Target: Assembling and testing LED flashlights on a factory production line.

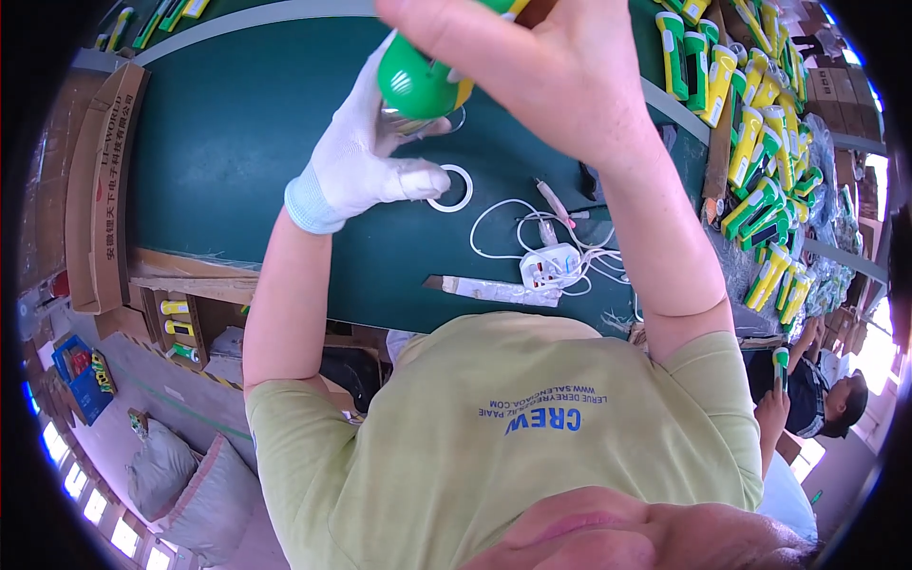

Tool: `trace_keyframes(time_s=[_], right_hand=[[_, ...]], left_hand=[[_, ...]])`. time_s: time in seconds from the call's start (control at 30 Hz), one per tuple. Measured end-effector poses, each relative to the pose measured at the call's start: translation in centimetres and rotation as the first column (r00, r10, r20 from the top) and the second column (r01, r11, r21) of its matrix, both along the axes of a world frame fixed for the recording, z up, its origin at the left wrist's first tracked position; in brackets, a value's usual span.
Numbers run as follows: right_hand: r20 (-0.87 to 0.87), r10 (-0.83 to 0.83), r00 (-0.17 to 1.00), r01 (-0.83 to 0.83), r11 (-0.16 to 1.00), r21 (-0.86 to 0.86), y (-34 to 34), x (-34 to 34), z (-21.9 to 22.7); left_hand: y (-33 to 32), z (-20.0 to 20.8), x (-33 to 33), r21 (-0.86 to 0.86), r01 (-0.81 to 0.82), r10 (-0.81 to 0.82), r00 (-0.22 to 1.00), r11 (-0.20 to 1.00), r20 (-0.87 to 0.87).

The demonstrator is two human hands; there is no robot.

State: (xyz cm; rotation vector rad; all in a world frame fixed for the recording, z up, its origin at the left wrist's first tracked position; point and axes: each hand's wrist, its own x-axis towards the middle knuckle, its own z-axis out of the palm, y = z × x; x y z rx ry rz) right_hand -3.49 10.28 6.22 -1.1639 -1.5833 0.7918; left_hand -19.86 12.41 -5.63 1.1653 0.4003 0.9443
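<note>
A green and yellow flashlight (410, 84) is held up over the dark green table, its clear head end pointing down. My left hand (356, 166), in a white glove, cups that rounded green end, with some fingers behind it. The gloved thumb stands away from the flashlight. Bare, my right hand (570, 81) grips the flashlight's upper part, the thumb stretched across above it; the palm and top edge of the picture hide much of the body. A white ring (468, 195) shows beside the gloved thumb, which partly covers it; I cannot tell whether they touch.
Near my body lie a white power strip (551, 267), tangled white cables (503, 253) and a wrapped-handled blade (494, 289). Many green and yellow flashlights (746, 147) are heaped at right. A cardboard box (112, 190) borders the left side. Another person (807, 394) holds a flashlight at lower right.
</note>
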Motion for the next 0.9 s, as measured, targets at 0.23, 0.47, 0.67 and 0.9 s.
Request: trace_keyframes(time_s=[0.23, 0.47, 0.67, 0.9], right_hand=[[0.131, -0.069, 0.989, 0.051, 0.99, 0.133, 1.1, 0.9, -1.3], [0.525, -0.244, 0.816, 0.236, 0.968, 0.084, 4.5, 0.1, -12.1], [0.6, -0.125, 0.79, 0.189, 0.981, -0.045, 5.6, 0.4, -13.6], [0.585, -0.16, 0.795, 0.197, 0.98, 0.0, 6.3, 0.7, -13.8]], left_hand=[[3.2, 0.1, -1.8, 0.322, -0.113, 0.263, 0.841, 0.94, -0.472], [5.5, -4.1, -2.3, 0.589, 0.151, 0.497, 0.395, 0.794, -0.772], [5.1, -4.6, -1.4, 0.673, 0.224, 0.606, 0.304, 0.705, -0.735], [6.2, -3.9, -1.0, 0.662, 0.31, 0.649, 0.158, 0.683, -0.744]])
